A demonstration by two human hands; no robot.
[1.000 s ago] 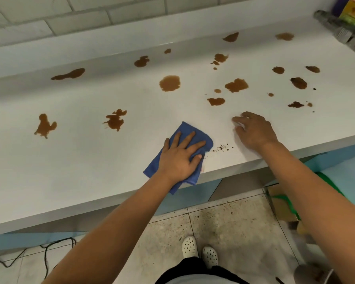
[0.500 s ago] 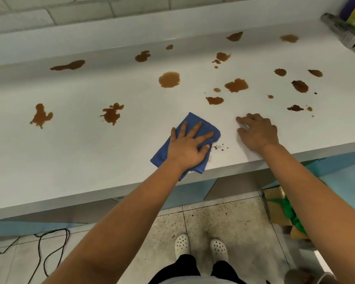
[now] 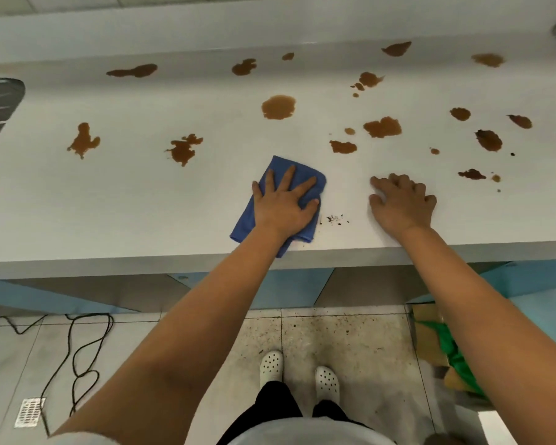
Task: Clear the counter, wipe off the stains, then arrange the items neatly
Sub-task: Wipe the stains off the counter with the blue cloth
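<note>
Two hands are on the white worktop (image 3: pixel 174 200) near its front edge. Left hand (image 3: pixel 283 208) lies flat, fingers spread, pressing down on a folded blue cloth (image 3: pixel 254 220); nothing is clasped, and a corner of the cloth overhangs the edge. Right hand (image 3: pixel 402 203) rests just beside it, empty, fingers loosely curled against the surface. Between the two hands lies a small scatter of dark crumbs (image 3: pixel 334 219). Brown stains (image 3: pixel 278 106) are spread across the worktop behind the hands, from far left to far right, none touching the cloth. Below, white perforated clogs (image 3: pixel 272 367) stand on speckled floor tiles, with a black cable (image 3: pixel 84 342) looped at left.
</note>
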